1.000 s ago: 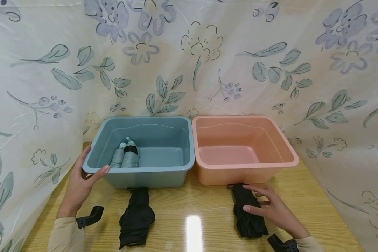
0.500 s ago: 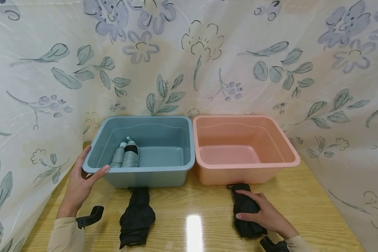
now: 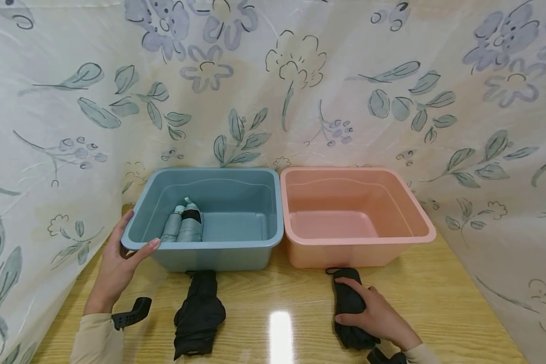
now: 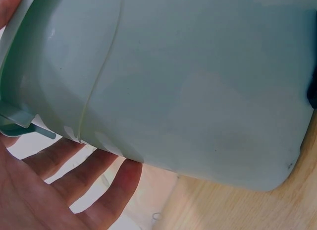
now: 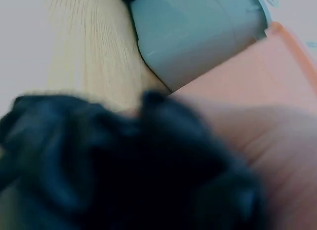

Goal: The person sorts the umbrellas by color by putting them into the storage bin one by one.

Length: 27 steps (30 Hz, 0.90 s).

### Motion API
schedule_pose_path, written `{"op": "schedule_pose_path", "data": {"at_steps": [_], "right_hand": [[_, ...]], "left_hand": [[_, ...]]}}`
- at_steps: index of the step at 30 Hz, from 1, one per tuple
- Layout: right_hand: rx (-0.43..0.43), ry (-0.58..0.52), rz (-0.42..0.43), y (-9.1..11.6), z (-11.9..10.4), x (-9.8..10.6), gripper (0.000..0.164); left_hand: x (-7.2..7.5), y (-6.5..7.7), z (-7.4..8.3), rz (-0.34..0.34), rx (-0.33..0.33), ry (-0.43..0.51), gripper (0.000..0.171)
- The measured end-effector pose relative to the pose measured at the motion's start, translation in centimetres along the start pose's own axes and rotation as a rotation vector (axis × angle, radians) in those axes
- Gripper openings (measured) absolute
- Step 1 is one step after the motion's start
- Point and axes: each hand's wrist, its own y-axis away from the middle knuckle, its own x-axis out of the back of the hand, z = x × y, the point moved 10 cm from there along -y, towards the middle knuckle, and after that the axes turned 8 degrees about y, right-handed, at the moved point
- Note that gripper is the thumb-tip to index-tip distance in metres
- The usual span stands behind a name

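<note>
My left hand (image 3: 116, 268) holds the front left corner of a blue plastic bin (image 3: 218, 258); its thumb lies on the front rim. In the left wrist view, the left fingers (image 4: 119, 190) touch the bin's outer wall. Two light grey-blue folded umbrellas (image 3: 189, 230) lie inside, one with a black band. My right hand (image 3: 375, 316) grips a black folded umbrella (image 3: 348, 298) across its middle, in front of the pink bin (image 3: 336, 255). In the right wrist view that umbrella is a dark blur. Another black folded umbrella (image 3: 199, 316) lies before the blue bin.
The blue and pink bins stand side by side at the back of a wooden table (image 3: 250, 318). Nothing shows inside the pink one. Floral cloth (image 3: 300, 101) hangs behind and along both sides. A black wrist mount (image 3: 132, 313) sits on the left wrist.
My right hand has moved left onto the black umbrella and closed its fingers round it. The umbrella has shifted slightly toward me. The left hand has stayed on the blue bin.
</note>
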Motion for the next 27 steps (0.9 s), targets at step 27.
{"op": "schedule_pose_path", "data": {"at_steps": [27], "right_hand": [[0.307,-0.336,0.052,5.9,-12.0,4.9,0.079]], "left_hand": [[0.0,0.1,-0.1,-0.007,-0.014,0.013,0.09]]}}
